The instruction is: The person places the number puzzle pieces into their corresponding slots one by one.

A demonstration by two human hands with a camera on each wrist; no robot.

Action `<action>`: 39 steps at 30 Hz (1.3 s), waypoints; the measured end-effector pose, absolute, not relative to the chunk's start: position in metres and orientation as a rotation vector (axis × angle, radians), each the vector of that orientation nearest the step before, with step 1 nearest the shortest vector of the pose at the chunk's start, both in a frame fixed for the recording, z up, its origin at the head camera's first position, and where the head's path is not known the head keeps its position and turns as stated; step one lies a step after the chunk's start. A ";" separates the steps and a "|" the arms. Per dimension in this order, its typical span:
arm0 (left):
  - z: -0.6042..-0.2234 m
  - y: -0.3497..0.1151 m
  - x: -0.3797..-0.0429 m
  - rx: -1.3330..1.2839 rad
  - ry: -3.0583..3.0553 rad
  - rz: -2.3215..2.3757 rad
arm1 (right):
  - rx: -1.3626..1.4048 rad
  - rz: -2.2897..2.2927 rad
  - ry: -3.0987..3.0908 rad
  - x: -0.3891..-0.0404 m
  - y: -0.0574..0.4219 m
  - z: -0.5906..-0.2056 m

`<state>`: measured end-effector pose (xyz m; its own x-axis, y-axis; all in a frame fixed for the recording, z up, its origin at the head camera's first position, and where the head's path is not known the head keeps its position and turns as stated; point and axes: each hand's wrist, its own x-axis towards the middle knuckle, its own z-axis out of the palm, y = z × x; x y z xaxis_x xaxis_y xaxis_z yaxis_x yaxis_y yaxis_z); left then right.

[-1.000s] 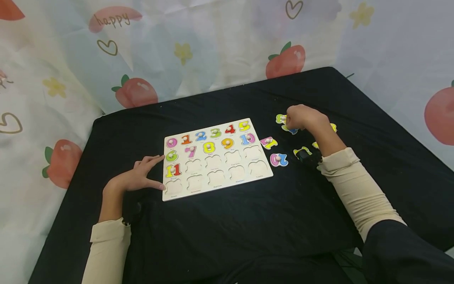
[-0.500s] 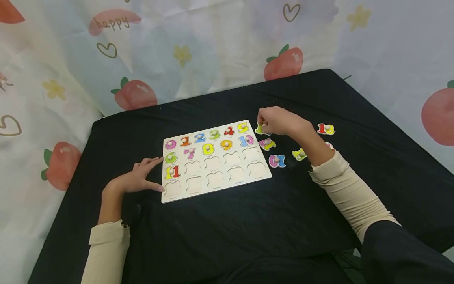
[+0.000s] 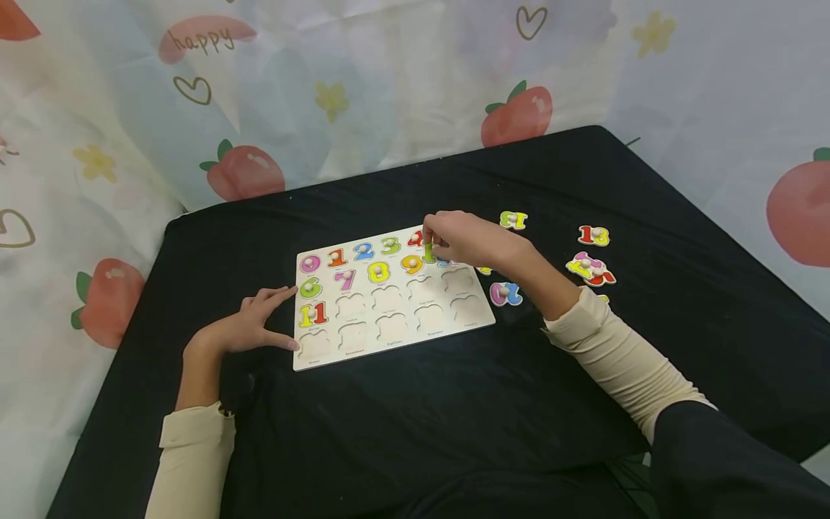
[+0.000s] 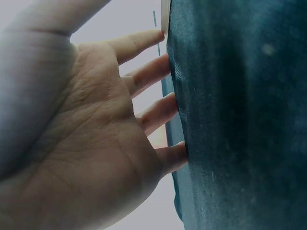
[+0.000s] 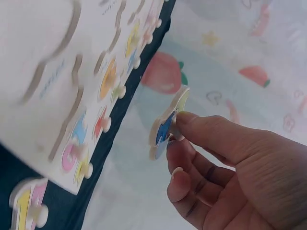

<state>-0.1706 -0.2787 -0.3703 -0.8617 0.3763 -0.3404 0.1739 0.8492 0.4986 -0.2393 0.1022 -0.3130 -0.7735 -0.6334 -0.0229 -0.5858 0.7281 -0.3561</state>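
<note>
A pale wooden number puzzle board (image 3: 392,328) lies on the black cloth. Its pieces 0 to 11 sit in their places; the lower recesses are bare. Spread out at the board's left edge, my left hand (image 3: 249,324) touches it with thumb and fingertip. In the left wrist view the fingers of the left hand (image 4: 96,124) are extended, tips at the cloth. My right hand (image 3: 473,238) is over the board's upper right corner. Between thumb and fingers it pinches the knob of a puzzle piece (image 5: 165,129) with a green 1 and a blue digit, raised off the board.
Right of the board lie loose number pieces: a pink-and-blue one (image 3: 506,293), a green-and-yellow one (image 3: 514,220), a red-and-yellow 13 (image 3: 594,236) and an overlapping pair (image 3: 588,268). A yellow-and-pink piece (image 5: 31,206) is beside the board's corner. A printed curtain (image 3: 389,94) hangs behind.
From the loose pieces at the right, my right hand has moved left to the board, bringing the green-and-blue piece along. My left hand has stayed at the board's edge.
</note>
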 end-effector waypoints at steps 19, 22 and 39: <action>-0.379 -0.279 -0.175 0.414 2.598 0.649 | -1.342 -0.414 2.647 -0.216 0.048 -0.334; -0.378 -0.281 -0.175 0.415 2.600 0.652 | -1.389 -0.350 2.613 -0.215 0.035 -0.337; -0.375 -0.281 -0.175 0.406 2.590 0.661 | -1.416 -0.031 2.564 -0.213 -0.018 -0.348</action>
<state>-0.1747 -0.2810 -0.3747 -0.8628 0.3777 -0.3361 0.1707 0.8433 0.5097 -0.2131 -0.0182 -0.3481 -0.5153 -0.8391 -0.1743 -0.8346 0.5376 -0.1204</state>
